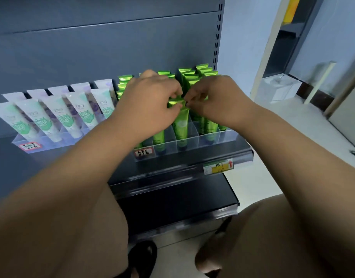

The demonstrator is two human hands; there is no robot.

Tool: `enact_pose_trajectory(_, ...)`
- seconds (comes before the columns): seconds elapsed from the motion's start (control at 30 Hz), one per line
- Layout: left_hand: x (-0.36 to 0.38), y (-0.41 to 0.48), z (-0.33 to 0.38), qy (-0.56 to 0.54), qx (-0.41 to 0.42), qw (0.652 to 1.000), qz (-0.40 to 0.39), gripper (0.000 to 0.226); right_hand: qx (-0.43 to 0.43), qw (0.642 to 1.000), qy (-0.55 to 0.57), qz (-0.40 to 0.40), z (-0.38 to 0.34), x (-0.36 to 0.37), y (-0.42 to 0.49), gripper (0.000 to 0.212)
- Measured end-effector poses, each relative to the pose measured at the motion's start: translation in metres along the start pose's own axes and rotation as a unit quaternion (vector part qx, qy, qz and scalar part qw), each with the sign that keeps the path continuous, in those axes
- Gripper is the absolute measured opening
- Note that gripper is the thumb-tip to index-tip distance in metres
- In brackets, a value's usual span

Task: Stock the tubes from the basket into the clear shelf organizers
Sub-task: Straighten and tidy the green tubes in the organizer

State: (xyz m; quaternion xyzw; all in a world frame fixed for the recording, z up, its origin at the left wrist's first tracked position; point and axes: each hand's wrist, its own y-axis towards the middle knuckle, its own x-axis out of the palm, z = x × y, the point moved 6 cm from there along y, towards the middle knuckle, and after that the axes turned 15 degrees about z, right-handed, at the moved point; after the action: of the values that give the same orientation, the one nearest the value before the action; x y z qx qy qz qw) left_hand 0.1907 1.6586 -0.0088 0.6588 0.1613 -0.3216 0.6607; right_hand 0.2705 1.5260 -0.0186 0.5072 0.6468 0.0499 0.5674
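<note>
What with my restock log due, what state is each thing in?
Glossy green plastic tube: upright in a front slot, top pinched by both hands.
Left hand: pinching tube.
Right hand: pinching tube.
Clear plastic organizer: partly filled.
White-and-mint tubes: standing in rows.

left hand (pixel 152 101), right hand (pixel 218 99), forearms (pixel 82 167) bare; black sandals (pixel 144 257) on feet

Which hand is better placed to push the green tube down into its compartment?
Probably the left hand: it pinches the crimped top of the green tube above the clear organizer; the right hand only pinches its corner.
</note>
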Motion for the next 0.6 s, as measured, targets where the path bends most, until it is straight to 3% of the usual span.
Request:
enact_pose_trajectory(0.37,0.021,-0.008,-0.004,0.038,-0.004,0.998,-0.051,0.012,-0.076,0.995,-0.060,-0.012,-0.002,0.024,-0.002,0.027)
enact_pose_trajectory(0.5,0.023,-0.007,-0.005,0.051,-0.009,0.997,-0.048,0.013,-0.049,0.994,-0.102,-0.008,-0.003,0.025,0.001,0.035)
enact_pose_trajectory(0.6,0.023,-0.006,-0.010,0.056,-0.022,0.997,-0.046,0.009,-0.022,0.992,-0.123,-0.012,-0.001,0.021,0.001,0.025)
